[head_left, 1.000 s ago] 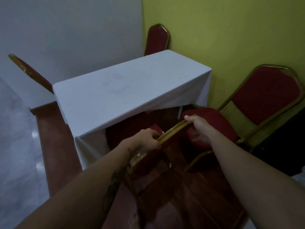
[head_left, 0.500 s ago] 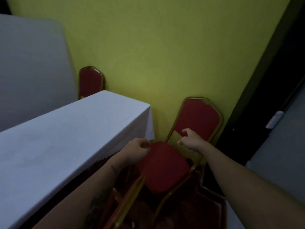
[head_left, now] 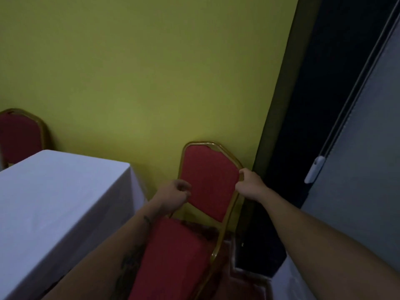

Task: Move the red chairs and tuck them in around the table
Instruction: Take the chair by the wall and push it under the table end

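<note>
Both hands (head_left: 176, 194) (head_left: 249, 184) curled at red chair's (head_left: 208, 182) backrest edges

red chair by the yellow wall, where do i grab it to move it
Grip the red chair by the gold frame on both side edges of its backrest, reaching from the front over the seat. The back faces the person, with the wall behind it. The left hand and right hand are at those edges.

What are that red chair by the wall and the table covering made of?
The near chair looks like red woven fabric padding in a thin gold-painted metal tube frame, judging by its matte cushion and narrow rim. The table covering seems plain white cloth, draping at the corner.
</note>
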